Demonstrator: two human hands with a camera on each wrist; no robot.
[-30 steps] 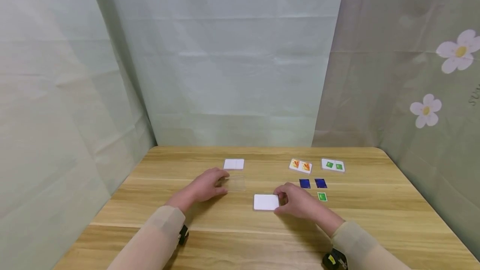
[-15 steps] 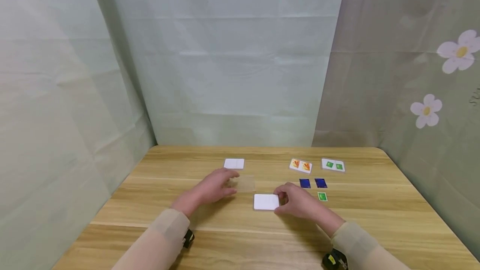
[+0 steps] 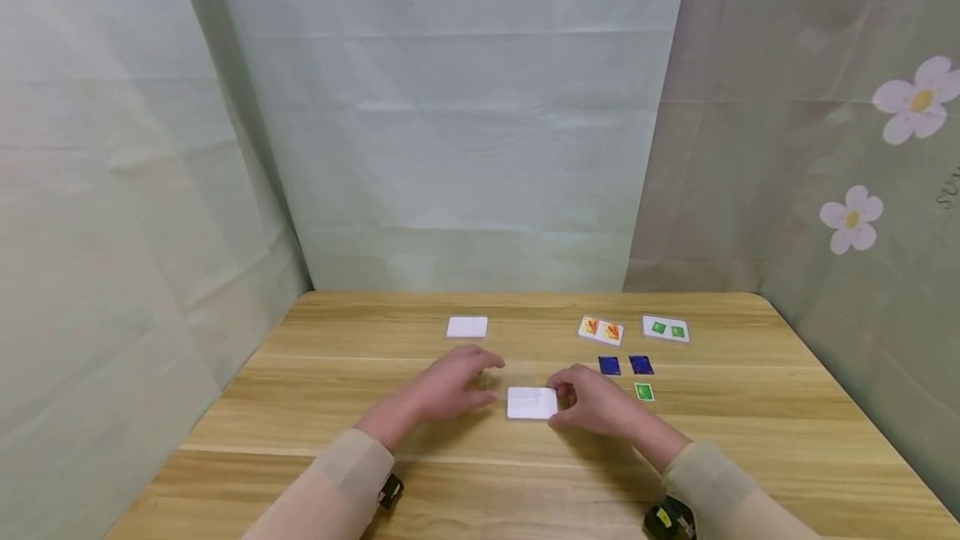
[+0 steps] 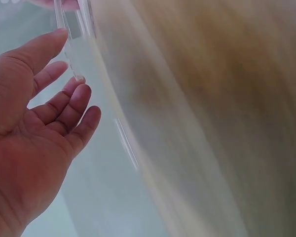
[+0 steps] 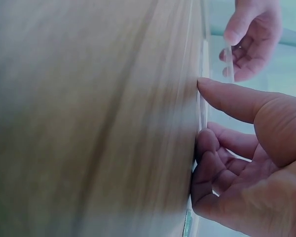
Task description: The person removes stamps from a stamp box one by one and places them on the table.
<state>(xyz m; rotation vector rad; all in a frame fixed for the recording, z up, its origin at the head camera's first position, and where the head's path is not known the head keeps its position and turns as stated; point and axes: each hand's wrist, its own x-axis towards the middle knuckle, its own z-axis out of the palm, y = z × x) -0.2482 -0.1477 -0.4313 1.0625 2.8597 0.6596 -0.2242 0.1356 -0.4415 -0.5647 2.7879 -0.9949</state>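
Observation:
My left hand [image 3: 457, 382] pinches a thin clear plastic cover [image 4: 71, 54] between thumb and fingers. The cover stands out to the right of that hand, raised above the table, and overlaps the back part of a white card holder [image 3: 531, 408] in the head view. That holder lies flat on the table. My right hand [image 3: 592, 402] grips the holder's right edge, thumb at the near corner and fingers at the far one. In the right wrist view, the clear cover's edge hangs above the holder, held by the left hand [image 5: 256, 39].
Another white card holder [image 3: 467, 327] lies at the back. Further right are a holder with two orange pictures [image 3: 600, 330] and one with two green pictures [image 3: 665, 328]. Two small blue squares [image 3: 625, 366] and a small green square [image 3: 644, 392] lie behind my right hand.
My left hand has moved right with the clear cover, bringing it from the left to over the white card holder's back part. My right hand has stayed at the holder's edge.

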